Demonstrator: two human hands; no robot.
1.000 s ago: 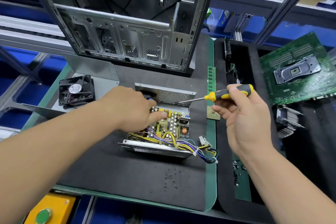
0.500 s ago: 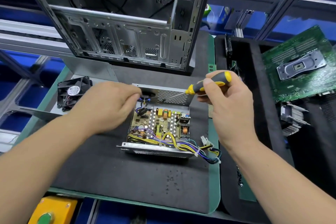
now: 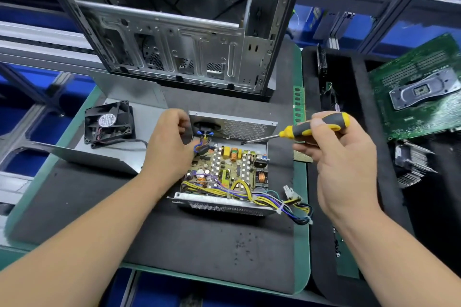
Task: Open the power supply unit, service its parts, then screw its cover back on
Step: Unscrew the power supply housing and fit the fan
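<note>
Servicing underway: right hand (image 3: 341, 157) grips screwdriver (image 3: 313, 129), tip at board's (image 3: 229, 169) two-o'clock corner screw; left hand (image 3: 169, 147) grips casing (image 3: 234, 126); seating next.

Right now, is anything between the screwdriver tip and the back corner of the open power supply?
Nothing visible. The screwdriver, gripped by the right hand, already has its tip at the power supply rear wall. The left hand holds the unit's left side, away from the shaft.

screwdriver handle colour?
Yellow and dark grey screwdriver, held by the right hand; head view.
</note>
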